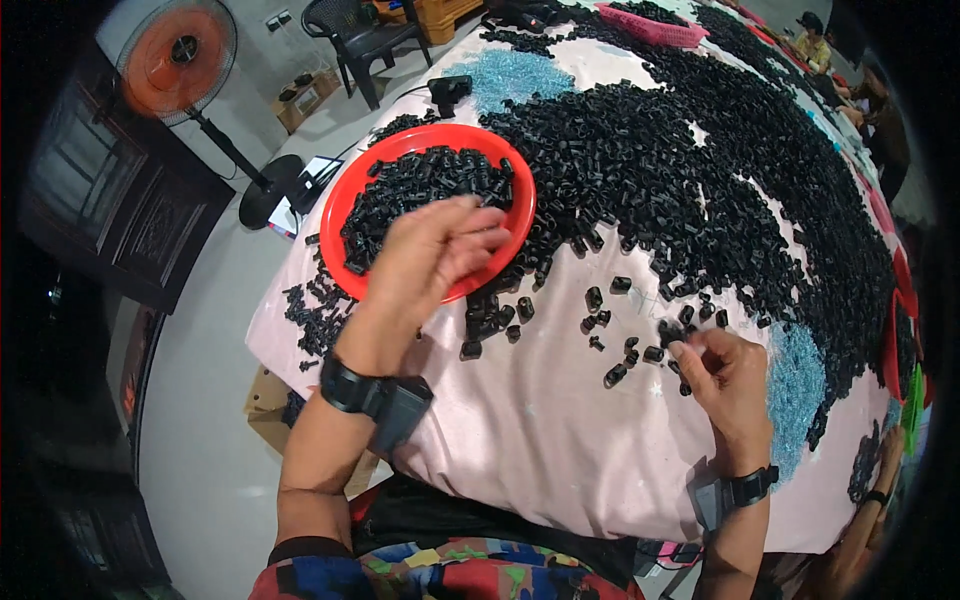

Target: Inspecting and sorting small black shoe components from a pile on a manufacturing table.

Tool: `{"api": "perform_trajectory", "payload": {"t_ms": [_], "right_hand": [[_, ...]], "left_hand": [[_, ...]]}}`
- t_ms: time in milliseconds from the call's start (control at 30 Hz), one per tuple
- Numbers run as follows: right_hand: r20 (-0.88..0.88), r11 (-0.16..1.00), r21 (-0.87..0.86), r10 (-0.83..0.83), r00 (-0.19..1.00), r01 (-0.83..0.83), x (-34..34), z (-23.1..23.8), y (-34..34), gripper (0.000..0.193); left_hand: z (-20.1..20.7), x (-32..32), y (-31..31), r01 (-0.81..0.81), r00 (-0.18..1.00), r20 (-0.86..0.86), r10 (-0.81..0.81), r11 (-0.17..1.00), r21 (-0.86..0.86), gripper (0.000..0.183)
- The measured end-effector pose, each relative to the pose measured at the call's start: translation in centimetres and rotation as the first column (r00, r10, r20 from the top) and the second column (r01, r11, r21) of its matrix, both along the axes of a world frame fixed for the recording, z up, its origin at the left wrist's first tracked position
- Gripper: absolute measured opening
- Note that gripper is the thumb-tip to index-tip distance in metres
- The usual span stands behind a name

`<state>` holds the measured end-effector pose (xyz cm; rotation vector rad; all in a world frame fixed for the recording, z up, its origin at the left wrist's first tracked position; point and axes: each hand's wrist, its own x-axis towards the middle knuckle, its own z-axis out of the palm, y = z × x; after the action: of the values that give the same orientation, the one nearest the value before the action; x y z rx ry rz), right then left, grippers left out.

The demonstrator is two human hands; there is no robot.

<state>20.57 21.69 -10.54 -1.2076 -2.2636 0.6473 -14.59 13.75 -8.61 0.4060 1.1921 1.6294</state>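
Over the near right part of a round red basin hangs my left hand, its fingers curled together and a little blurred. Whether a small part is in them is hidden. Black plastic parts fill the basin in a heap. My right hand is over the pink cloth, thumb and fingers pinched on a small black plastic part. Several loose black parts lie scattered just left of that hand. Each wrist carries a black strap with a box on it.
A huge heap of black parts covers the cloth beyond. Clear bluish small pieces form piles at the far side and by my right hand. A pink basket, an orange fan and a chair stand farther off. Other people sit along the right edge.
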Motion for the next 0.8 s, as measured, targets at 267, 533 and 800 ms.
{"api": "perform_trajectory", "payload": {"t_ms": [267,533,800], "right_hand": [[-0.171,0.989,0.111,0.114,0.979,-0.096,-0.5,0.0,0.5,0.03],[-0.33,0.98,-0.017,0.181,0.927,-0.198,-0.2,-0.8,0.7,0.025],[-0.337,0.979,-0.141,-0.188,0.922,0.148,1.9,0.4,2.4,0.016]], "left_hand": [[-1.2,-4.3,-0.4,-0.081,0.995,0.073,0.069,0.98,0.181,0.026],[0.6,1.7,-0.7,0.108,0.956,-0.285,-0.076,0.989,0.097,0.027],[-1.2,11.3,1.7,0.605,0.297,-0.826,-0.478,0.764,-0.224,0.028]]}}
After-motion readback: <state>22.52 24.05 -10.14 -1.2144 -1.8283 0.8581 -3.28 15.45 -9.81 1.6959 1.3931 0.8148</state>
